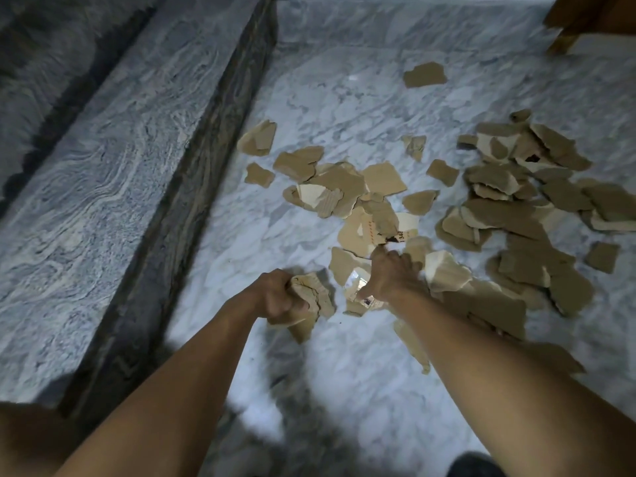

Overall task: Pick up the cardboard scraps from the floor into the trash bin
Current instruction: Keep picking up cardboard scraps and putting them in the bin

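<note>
Gathering torn cardboard scraps [509,215] off a veined marble floor [344,98].
Left hand [275,299] is fisted around a crumpled wad [311,297]; right hand [390,273], fingers curled, presses into ragged brown pieces mid-floor, beside a grey stone ledge [113,166].

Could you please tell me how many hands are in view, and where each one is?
2. The left hand is closed on a wad of cardboard scraps; the right hand is reaching into the scraps on the marble floor. None hidden.
</note>
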Tool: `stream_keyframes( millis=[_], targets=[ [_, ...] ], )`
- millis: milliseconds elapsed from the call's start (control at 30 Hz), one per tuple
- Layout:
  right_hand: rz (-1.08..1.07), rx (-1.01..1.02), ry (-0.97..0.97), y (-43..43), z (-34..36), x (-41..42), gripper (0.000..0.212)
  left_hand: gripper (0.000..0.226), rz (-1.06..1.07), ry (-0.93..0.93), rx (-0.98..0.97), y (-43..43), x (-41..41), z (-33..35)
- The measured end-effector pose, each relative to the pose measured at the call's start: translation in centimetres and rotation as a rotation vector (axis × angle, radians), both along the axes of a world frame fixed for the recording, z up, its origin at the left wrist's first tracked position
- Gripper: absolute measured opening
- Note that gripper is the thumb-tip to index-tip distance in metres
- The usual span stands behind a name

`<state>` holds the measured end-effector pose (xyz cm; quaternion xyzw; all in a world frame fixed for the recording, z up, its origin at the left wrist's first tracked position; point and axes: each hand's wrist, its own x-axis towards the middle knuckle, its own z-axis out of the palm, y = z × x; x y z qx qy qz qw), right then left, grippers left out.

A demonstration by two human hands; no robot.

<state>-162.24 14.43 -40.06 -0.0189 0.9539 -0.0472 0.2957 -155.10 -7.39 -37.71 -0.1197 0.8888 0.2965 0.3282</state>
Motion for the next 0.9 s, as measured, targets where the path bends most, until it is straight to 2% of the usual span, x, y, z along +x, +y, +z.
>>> stream_keyframes(
  millis=[100, 200, 333, 400, 467, 600, 733, 833, 900],
  targets=[
    [0.100, 0.076, -0.031, -0.4, 0.2, -0.3, 0.073, 0.051, -0.003, -0.004, -0.029, 0.3, -0.2, -0.2],
    [0.229, -0.027, -0.072, -0.1, 0.5, -0.3, 0.061, 0.042, -0.036, -0.030, -0.035, 0.6, -0.4, 0.3],
    [0.112, -0.239, -0.112, 3.8, 3.7, -2.7, 0.069, 0.027, -0.051, -0.056, -0.028, 0.9, -1.6, 0.8],
    [0.134, -0.214, -0.127, 7.1, 5.6, -4.0, 0.068, 0.021, -0.073, -0.054, -0.010, 1.8, -2.3, 1.2],
    [0.171, -0.116, -0.191, 9.9, 6.6, -4.2, 0.078, 0.017, -0.114, -0.041, 0.023, 3.1, -3.0, 1.4],
    [0.166, 0.010, -0.315, 11.1, 4.6, -1.6, 0.086, 0.015, -0.216, -0.052, 0.027, 6.3, -3.7, 1.4],
    [0.058, -0.029, -0.073, 9.4, 0.3, 2.0, 0.072, 0.028, -0.282, -0.088, -0.042, 8.1, -4.3, 0.8],
    [0.089, -0.089, 0.134, 8.3, -1.1, 3.6, 0.054, 0.035, -0.278, -0.080, -0.077, 7.9, -4.3, 0.1],
    [0.072, -0.156, 0.207, 8.1, -0.9, 3.8, 0.056, 0.037, -0.279, -0.084, -0.093, 7.7, -4.1, -0.2]
  ],
)
